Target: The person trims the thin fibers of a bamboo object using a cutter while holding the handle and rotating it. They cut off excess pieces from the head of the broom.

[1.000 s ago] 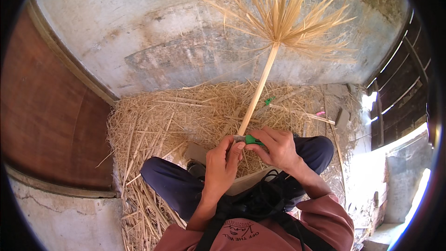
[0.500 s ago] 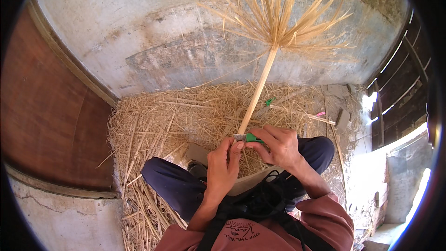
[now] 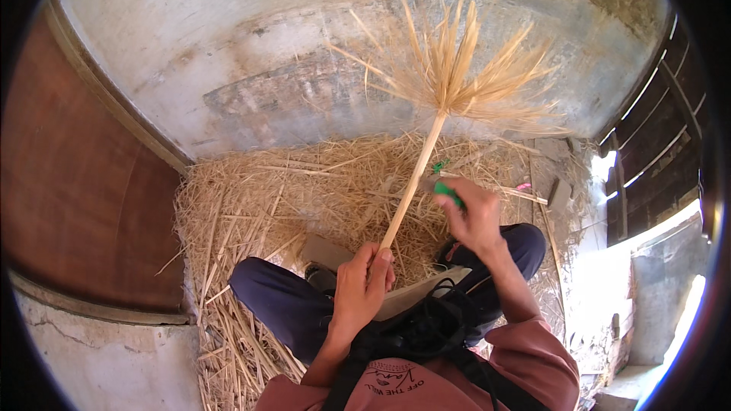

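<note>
A pale bamboo stick (image 3: pixel 411 189) slants up and away from me, its far end split into a wide fan of thin curled strips (image 3: pixel 454 80). My left hand (image 3: pixel 359 281) is closed around the stick's near end, low between my knees. My right hand (image 3: pixel 477 217) grips a green-handled knife (image 3: pixel 449 193), likely a utility cutter. Its grey blade is close to the right side of the stick, about midway along it. Motion blur hides whether blade and wood touch.
Shavings and straw-like strips (image 3: pixel 304 175) cover the floor around my crossed legs. A pale board (image 3: pixel 403 301) lies between my legs. Ahead stands a stained wall (image 3: pixel 266 53); a brown door panel (image 3: pixel 91 183) is at left, dark slats (image 3: pixel 662 137) at right.
My right hand with the knife has moved from beside my left hand up and away along the stick. The stick and its fan have come slightly lower and nearer.
</note>
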A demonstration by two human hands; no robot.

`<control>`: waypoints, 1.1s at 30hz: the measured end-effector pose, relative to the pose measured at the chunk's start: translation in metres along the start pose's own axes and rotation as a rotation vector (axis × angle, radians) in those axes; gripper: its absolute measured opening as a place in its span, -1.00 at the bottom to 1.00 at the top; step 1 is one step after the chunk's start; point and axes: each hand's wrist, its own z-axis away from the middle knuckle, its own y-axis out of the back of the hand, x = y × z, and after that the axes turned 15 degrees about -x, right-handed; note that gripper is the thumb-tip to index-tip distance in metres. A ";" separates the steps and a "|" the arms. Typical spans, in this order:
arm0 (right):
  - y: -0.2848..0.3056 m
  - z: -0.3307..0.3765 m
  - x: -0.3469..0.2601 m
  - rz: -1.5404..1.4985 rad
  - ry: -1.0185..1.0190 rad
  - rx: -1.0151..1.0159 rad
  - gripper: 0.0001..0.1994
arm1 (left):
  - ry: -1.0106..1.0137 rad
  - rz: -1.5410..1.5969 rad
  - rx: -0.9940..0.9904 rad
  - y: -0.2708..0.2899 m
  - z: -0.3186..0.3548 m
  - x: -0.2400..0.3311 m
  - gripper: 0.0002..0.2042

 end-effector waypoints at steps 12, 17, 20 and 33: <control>-0.027 0.015 -0.035 0.116 0.195 -0.131 -0.65 | -0.064 -0.202 0.099 0.001 -0.011 0.006 -0.75; -0.019 0.010 -0.042 0.166 0.189 -0.120 -0.67 | -0.004 -0.244 0.146 0.000 -0.011 0.010 -0.75; -0.017 0.007 -0.042 0.177 0.191 -0.102 -0.68 | -0.026 -0.239 0.167 -0.002 -0.011 0.007 -0.75; -0.013 -0.002 -0.031 0.169 0.171 -0.090 -0.70 | -0.035 -0.296 0.131 0.004 -0.005 0.007 -0.75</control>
